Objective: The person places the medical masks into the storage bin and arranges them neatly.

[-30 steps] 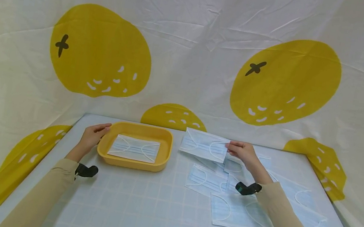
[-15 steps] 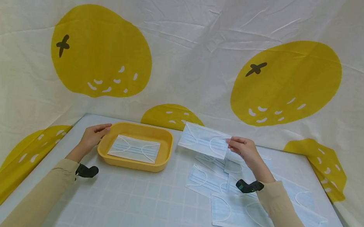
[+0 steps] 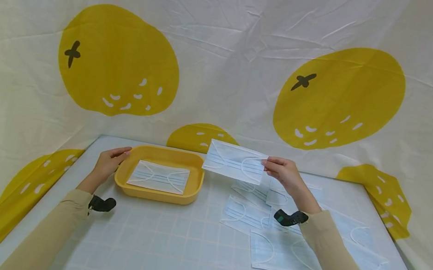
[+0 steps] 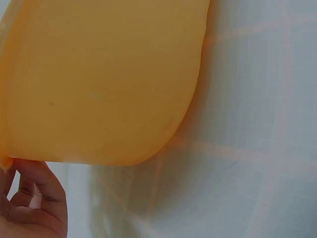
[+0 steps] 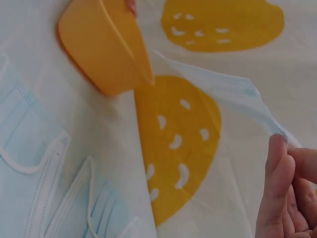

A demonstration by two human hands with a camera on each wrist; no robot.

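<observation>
At the left end of a yellow plastic tray (image 3: 157, 195), my left hand (image 3: 108, 163) grips the rim with its fingertips. The left wrist view shows that hand (image 4: 37, 198) at the edge of the tray's side wall (image 4: 104, 84). One pale blue face mask (image 3: 159, 177) with white ear loops lies flat in the tray. My right hand (image 3: 286, 177) pinches another face mask (image 3: 235, 162) by its right end and holds it up, just right of the tray's far corner. In the right wrist view this mask (image 5: 220, 89) stretches out, slightly bent, from the thumb and fingertips.
Several more face masks (image 3: 286, 255) lie spread and overlapping on the right of the table (image 3: 166, 249), partly under the right forearm. A white curtain (image 3: 226, 71) with yellow fruit prints hangs along the table's back edge.
The held mask has risen and moved left toward the tray along with my right hand. My left hand and the tray stay where they were.
</observation>
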